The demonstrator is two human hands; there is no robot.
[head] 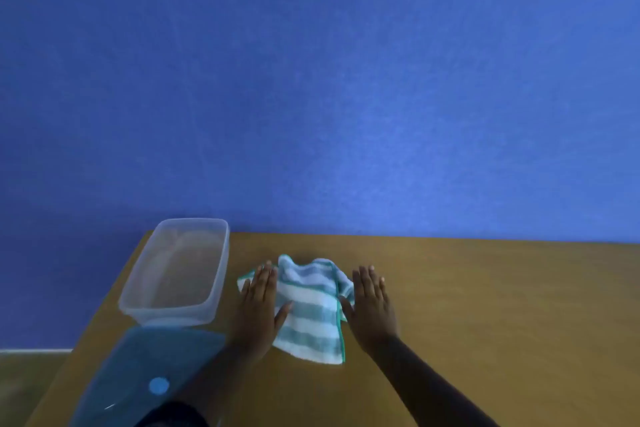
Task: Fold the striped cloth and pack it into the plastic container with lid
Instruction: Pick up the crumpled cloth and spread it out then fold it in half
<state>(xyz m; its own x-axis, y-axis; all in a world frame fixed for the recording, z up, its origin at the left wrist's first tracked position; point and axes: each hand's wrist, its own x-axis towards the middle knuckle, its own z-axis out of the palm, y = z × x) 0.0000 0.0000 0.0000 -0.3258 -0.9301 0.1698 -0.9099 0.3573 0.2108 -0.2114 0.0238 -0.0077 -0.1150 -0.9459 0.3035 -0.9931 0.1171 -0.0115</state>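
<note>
1. Lying rumpled and partly folded on the wooden table, the striped cloth is soft terry with a green hem
2. Left hand presses flat on its left side, fingers spread; right hand lies flat at its right edge, fingers straight
3. Clear plastic container stands open near the table's left edge, its dark lid in front bearing a blue dot; no writing legible
4. Bare tabletop stretches rightward

Teal stripes, clear plastic, blue wall

The striped cloth shows pale teal and white bands with a green hem; the container is clear — its lid dark blue-grey with a bright blue dot — on a tan wooden table.
</note>
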